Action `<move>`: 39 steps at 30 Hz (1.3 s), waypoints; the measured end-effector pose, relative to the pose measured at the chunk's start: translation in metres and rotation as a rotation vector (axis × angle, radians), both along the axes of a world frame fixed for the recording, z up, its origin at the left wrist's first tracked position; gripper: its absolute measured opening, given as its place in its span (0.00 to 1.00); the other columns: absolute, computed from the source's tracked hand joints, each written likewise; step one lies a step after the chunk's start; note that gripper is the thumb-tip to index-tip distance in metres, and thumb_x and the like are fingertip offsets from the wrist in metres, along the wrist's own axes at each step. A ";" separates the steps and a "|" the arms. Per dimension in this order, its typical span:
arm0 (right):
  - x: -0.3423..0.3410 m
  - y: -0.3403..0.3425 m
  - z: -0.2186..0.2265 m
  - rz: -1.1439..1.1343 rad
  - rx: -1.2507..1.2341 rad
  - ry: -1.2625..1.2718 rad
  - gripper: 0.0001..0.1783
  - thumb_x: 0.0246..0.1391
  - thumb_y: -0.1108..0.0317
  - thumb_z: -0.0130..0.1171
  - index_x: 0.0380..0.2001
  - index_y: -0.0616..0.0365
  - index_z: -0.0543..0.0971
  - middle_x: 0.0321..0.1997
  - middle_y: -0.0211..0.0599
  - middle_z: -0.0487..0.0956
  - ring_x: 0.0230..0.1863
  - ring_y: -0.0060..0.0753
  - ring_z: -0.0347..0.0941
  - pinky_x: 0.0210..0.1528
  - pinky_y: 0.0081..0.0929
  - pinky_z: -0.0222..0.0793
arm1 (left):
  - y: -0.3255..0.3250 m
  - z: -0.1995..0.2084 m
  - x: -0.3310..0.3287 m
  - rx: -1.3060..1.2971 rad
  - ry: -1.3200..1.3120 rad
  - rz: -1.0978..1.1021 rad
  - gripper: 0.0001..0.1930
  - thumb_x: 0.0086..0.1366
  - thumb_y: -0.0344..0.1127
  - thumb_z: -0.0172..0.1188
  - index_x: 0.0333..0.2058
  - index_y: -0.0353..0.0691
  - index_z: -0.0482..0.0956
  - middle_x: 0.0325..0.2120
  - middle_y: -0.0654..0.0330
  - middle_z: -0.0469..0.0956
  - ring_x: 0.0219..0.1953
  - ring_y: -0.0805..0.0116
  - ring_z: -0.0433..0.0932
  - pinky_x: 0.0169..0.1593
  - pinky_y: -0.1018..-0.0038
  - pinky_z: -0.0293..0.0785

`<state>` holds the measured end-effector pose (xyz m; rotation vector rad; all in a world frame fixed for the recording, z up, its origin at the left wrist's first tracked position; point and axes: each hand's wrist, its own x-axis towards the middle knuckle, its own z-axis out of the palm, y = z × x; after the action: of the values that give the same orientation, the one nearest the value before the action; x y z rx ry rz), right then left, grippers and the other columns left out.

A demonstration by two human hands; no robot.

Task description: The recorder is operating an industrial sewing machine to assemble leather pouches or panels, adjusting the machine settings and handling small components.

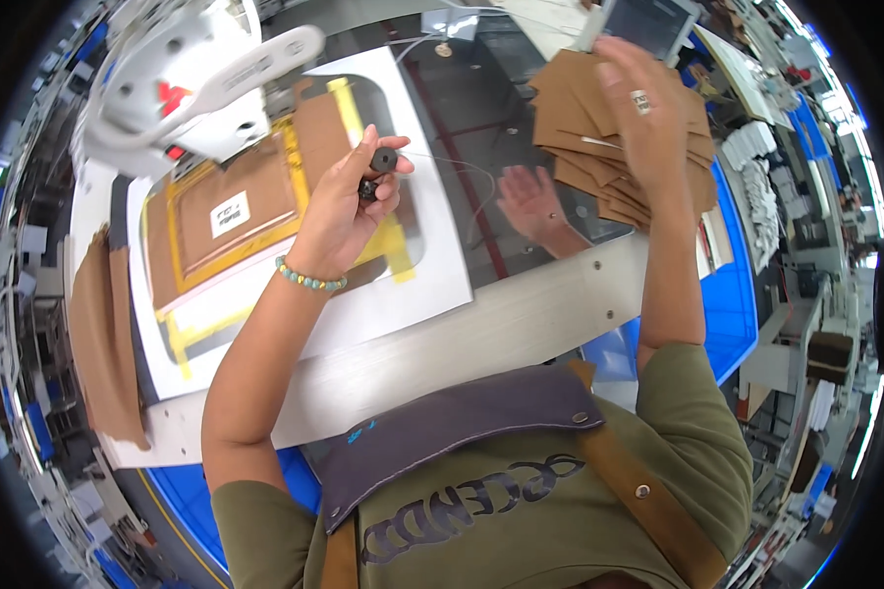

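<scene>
My left hand [349,201] is closed around a small black cylindrical piece [384,160] with a hole in its end. A second dark knob-like part [367,189] shows between its fingers. That hand hovers over the right side of a yellow-edged template [180,245] holding a brown panel [206,191]. A white printed label [231,214] lies on the panel. My right hand [650,123], fingers stretched out, is over a fanned pile of brown pieces [570,108]. A small white label [641,101] shows against its fingers; whether it is stuck there I cannot tell.
A white sewing machine [192,88] stands at the back left. A white board [403,285] lies under the template. Dark glossy tabletop [462,88] mirrors my right hand. Brown cloth [103,344] hangs at the left edge; a blue bin [732,285] stands at the right. A screen [648,25] is behind the pile.
</scene>
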<state>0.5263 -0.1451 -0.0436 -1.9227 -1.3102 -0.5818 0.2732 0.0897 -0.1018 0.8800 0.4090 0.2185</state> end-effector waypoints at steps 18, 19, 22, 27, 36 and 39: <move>-0.180 0.171 -0.066 0.903 -0.221 0.695 0.13 0.56 0.69 0.69 0.44 0.55 0.83 0.38 0.28 0.78 0.35 0.20 0.72 0.36 0.21 0.68 | 0.055 -0.018 -0.112 0.424 0.029 0.069 0.28 0.74 0.45 0.58 0.65 0.34 0.69 0.34 0.68 0.81 0.28 0.83 0.67 0.32 0.86 0.61; -0.179 0.170 -0.066 0.844 -0.205 0.684 0.13 0.55 0.72 0.68 0.45 0.56 0.83 0.37 0.29 0.79 0.34 0.20 0.73 0.36 0.20 0.69 | 0.057 -0.019 -0.111 0.341 0.000 0.122 0.28 0.75 0.47 0.55 0.65 0.33 0.69 0.36 0.67 0.81 0.30 0.83 0.68 0.32 0.86 0.61; -0.177 0.169 -0.066 0.740 -0.196 0.632 0.14 0.54 0.76 0.68 0.45 0.58 0.82 0.35 0.31 0.79 0.32 0.22 0.74 0.35 0.21 0.71 | 0.058 -0.020 -0.112 0.195 -0.065 0.148 0.25 0.76 0.42 0.47 0.64 0.31 0.69 0.48 0.58 0.79 0.40 0.77 0.71 0.43 0.81 0.68; -0.178 0.170 -0.072 0.704 -0.087 0.478 0.12 0.53 0.74 0.66 0.42 0.59 0.82 0.33 0.34 0.77 0.30 0.31 0.76 0.32 0.26 0.73 | 0.046 -0.020 -0.111 0.138 -0.211 0.192 0.22 0.75 0.31 0.43 0.65 0.28 0.65 0.62 0.51 0.71 0.60 0.68 0.71 0.64 0.71 0.70; -0.182 0.170 -0.070 0.692 -0.118 0.460 0.11 0.53 0.74 0.67 0.41 0.58 0.83 0.32 0.35 0.75 0.30 0.32 0.75 0.32 0.27 0.74 | 0.047 -0.022 -0.108 0.207 -0.103 0.360 0.17 0.74 0.28 0.57 0.58 0.33 0.71 0.55 0.54 0.77 0.58 0.69 0.77 0.65 0.74 0.74; -0.183 0.169 -0.070 0.740 -0.102 0.441 0.14 0.53 0.74 0.67 0.45 0.57 0.84 0.33 0.35 0.77 0.31 0.32 0.77 0.34 0.26 0.76 | 0.043 -0.027 -0.106 0.150 -0.108 0.363 0.17 0.74 0.30 0.58 0.59 0.35 0.72 0.53 0.56 0.79 0.58 0.71 0.77 0.63 0.75 0.75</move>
<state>0.3436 0.0237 -0.1141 -1.3682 -1.6168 0.2671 0.1675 0.1330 -0.1289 0.9317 0.4542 0.6353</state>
